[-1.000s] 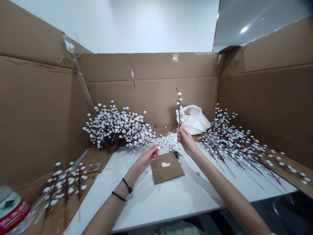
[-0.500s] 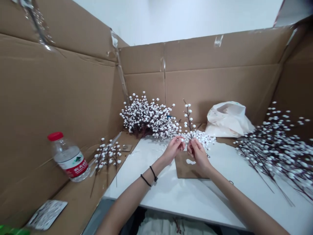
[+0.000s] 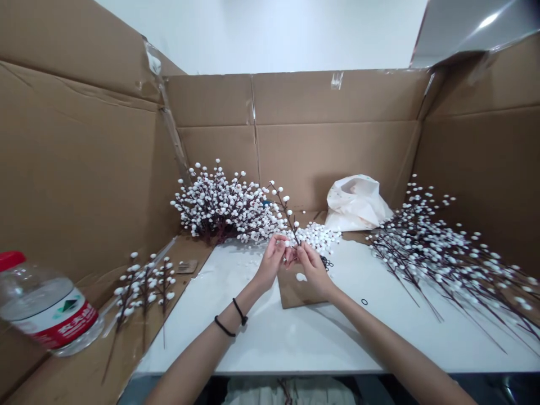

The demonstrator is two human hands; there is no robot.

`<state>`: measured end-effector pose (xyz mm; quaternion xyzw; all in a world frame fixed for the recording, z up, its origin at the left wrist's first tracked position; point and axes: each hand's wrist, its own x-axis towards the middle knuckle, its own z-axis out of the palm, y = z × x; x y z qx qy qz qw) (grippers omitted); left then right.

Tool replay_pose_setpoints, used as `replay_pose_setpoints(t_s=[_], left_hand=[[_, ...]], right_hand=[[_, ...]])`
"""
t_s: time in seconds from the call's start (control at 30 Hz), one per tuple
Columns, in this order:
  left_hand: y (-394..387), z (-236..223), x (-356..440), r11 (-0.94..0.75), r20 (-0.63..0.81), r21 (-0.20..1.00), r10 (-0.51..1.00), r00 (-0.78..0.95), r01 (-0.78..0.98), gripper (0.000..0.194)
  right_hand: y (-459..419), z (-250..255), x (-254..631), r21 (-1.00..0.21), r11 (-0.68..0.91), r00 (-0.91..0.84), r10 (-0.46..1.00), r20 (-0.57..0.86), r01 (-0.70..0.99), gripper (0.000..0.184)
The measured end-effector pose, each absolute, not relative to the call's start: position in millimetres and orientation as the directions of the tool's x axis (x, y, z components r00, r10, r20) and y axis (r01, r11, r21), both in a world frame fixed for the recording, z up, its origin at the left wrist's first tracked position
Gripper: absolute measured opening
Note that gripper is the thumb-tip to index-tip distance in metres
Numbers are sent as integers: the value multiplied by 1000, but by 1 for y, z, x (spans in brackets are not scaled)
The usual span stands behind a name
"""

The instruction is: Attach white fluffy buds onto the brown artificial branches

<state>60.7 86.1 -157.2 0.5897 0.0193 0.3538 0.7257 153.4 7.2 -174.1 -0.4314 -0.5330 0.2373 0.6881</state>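
the right hand [image 3: 315, 271] has its fingers closed on the stem of a white-berried sprig [image 3: 289, 212], held tilted leftward above the counter [image 3: 253, 349]. just beside the stem, the left hand [image 3: 270, 264] pinches a white bead [image 3: 287, 243].

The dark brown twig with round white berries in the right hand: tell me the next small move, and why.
Perhaps bring the small round white berry to the dark brown, white-berried twig: the left hand appears to pinch that berry, while the right hand holds the twig's stem close by.
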Motion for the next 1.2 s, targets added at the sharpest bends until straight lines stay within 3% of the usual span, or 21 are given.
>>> replay_pose_setpoints(t_s=[0.63,1.2], left_hand=[[89,-156,59,57,359,893,509,782,-447,31],[87,-156,57,-85,382,913,519,765,-399,32]], right_hand=[[4,-169,153,-865,496,290,819,495,75,28],[6,-169,152,-860,505,306,810,500,69,28]])
